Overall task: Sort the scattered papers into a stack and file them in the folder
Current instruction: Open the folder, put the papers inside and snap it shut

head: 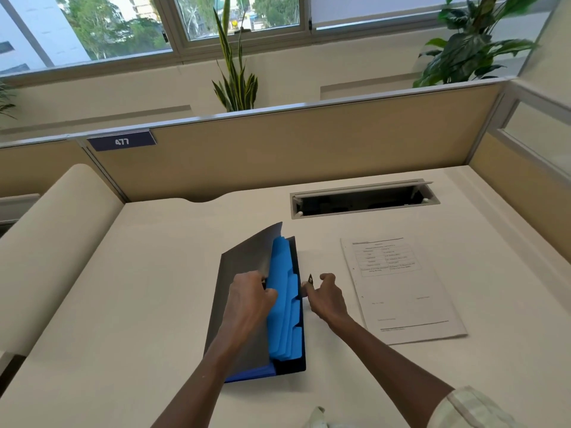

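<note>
Head view: left hand (251,293) grips folder (244,304) cover; papers (401,288) lie right.

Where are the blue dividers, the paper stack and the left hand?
blue dividers (282,301): head view, on the tabbed edge.
paper stack (401,291): head view, on the top sheet's middle.
left hand (250,296): head view, on its back.

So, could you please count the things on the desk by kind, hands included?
Folder: 1
Blue tabbed dividers in it: several, overlapping, exact number unclear
Paper stack: 1, sheet count hidden
Hands: 2, left hand on the folder cover, right hand at a small dark piece
Small dark piece: 1
Total: 5, dividers not included
</note>
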A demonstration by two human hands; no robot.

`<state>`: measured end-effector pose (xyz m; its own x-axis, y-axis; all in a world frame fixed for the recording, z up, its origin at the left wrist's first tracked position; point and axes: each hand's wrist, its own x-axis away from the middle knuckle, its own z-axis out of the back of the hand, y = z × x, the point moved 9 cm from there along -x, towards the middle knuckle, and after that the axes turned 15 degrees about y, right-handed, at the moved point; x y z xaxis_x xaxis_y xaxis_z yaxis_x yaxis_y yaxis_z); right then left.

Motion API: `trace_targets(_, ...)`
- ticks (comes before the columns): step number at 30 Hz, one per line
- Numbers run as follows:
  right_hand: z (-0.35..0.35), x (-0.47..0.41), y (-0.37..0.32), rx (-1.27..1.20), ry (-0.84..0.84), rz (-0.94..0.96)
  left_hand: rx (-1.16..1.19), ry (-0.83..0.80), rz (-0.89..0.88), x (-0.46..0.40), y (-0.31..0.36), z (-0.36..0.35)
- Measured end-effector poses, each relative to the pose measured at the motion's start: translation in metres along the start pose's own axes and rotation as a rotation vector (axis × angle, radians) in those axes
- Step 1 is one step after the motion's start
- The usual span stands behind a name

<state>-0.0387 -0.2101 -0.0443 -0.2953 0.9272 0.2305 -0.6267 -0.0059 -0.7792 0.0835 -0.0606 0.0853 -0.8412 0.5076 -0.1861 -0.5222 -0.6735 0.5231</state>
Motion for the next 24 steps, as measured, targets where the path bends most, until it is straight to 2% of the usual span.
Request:
trace_targets(8,0.052,-0.009,0.01,0.043,0.015,0.083,0.029,0.026,0.01,0.008,0.013,-0.005)
trace_targets(12,0.111,-0.027,0.032,0.216,0.214,0.153,0.085,0.04,0.028,0.014,0.015,-0.009)
trace_targets(17,0.187,-0.055,0.087,0.522,0.425,-0.025,0.11,0.059,0.063,0.018,0.012,-0.009)
trace_targets(19,0.203,-0.065,0.105,0.591,0.437,-0.085,0.115,0.081,0.06,0.019,0.015,-0.006)
trace_targets(24,0.209,-0.079,0.13,0.587,0.394,-0.161,0.082,0.113,0.053,0.02,0.017,-0.001)
